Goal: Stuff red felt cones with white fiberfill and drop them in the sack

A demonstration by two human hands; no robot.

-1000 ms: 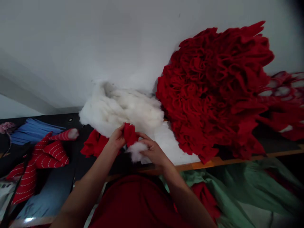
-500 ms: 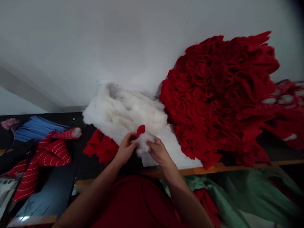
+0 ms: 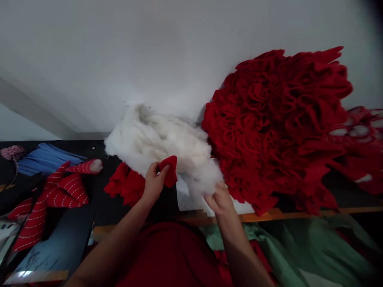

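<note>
A small red fabric piece (image 3: 170, 171) is pinched between the thumb and fingers of my left hand (image 3: 154, 184), held up in front of the white stuffing. My right hand (image 3: 220, 198) grips a loose tuft of fluffy white stuffing (image 3: 206, 175), which hides part of the fingers. Behind both hands lies the large white stuffing pile (image 3: 158, 137), and the tuft seems to touch its right end. Just left of my left hand sits a small heap of red fabric pieces (image 3: 125, 185).
A tall heap of red fabric pieces (image 3: 278, 131) rises on the right against the wall. On the left lie blue strips (image 3: 48, 158) and striped red stuffed shapes (image 3: 64, 187). White sheets (image 3: 187, 197) rest by the wooden table edge (image 3: 263, 215), with green cloth (image 3: 317, 243) below.
My hands have drawn apart. The right one has moved right and is now in a larger tuft of stuffing; the left still holds the red piece, which now shows more fully.
</note>
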